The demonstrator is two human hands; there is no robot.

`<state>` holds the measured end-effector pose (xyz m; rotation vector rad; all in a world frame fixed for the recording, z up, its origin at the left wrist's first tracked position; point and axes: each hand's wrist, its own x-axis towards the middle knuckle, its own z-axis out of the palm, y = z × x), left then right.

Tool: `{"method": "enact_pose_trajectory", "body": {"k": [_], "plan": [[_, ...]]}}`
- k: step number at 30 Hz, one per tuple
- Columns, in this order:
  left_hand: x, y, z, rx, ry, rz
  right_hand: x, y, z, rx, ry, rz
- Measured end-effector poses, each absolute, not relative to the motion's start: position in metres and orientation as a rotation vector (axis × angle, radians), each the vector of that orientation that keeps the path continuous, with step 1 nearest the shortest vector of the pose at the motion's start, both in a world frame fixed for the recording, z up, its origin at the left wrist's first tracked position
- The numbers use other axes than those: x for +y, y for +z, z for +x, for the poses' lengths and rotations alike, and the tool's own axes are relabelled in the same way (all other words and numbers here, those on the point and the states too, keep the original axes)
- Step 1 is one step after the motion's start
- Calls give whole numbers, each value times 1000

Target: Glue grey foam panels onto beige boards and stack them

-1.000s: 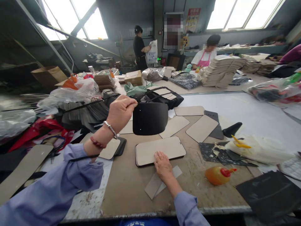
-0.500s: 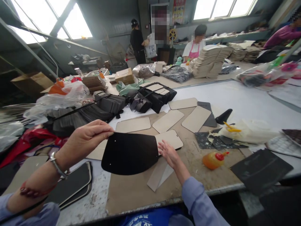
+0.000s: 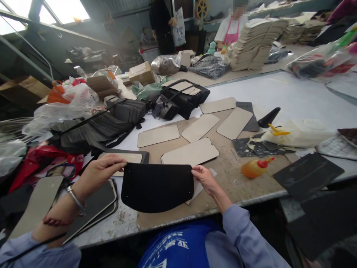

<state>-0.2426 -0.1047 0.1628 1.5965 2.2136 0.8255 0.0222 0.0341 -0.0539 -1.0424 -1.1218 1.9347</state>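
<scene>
A black curved flap piece (image 3: 157,187) with small punched holes hangs over the table's near edge. My left hand (image 3: 102,172) pinches its upper left corner and my right hand (image 3: 204,177) pinches its upper right corner, holding it stretched flat between them. Just behind it on the brown work mat (image 3: 223,184) lies a tan rounded board panel (image 3: 190,152) on a black backing. A pale strip (image 3: 198,190) lies under my right hand.
More tan panels (image 3: 199,127) lie further back. An orange glue bottle (image 3: 252,167) sits right of my hands, black sheets (image 3: 306,172) beyond it. Black panels (image 3: 95,203) are stacked at left, bag parts (image 3: 178,99) and plastic bags (image 3: 61,108) behind. Two people work at the far end.
My left hand brought the black flap down from mid-air toward me. My right hand left the tan panel and took the flap's right corner. The view tilted downward.
</scene>
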Motion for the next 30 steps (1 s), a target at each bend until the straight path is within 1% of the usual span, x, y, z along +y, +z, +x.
{"method": "enact_pose_trajectory", "body": {"k": [4,7,9,12,15,17,19,22,28,30], "plan": [[-111,146,-256,2270,755,1578,32,-46,38,-1207,1791,-1069],[-123,132,-256,2326,724,1752,27,-29,53,-1296,1600,-1084],[-140,114,-249,2367,776,1921,19,-18,66,-1353,1461,-1100],[-173,67,-234,2294,827,2259,0,-18,89,-1651,1057,-1047],[-205,8,-220,2094,718,2451,-17,-47,110,-2075,567,-911],[-218,-26,-214,2059,676,2479,-26,-72,119,-2274,416,-880],[-224,-50,-211,2085,658,2442,-30,-92,124,-2388,360,-883],[-225,-66,-210,2134,598,2323,-31,-105,124,-2439,345,-895],[-228,-66,-196,2216,476,2149,-26,-111,129,-2498,361,-816],[-230,-65,-190,2233,491,2093,-20,-118,135,-2436,385,-880]]}}
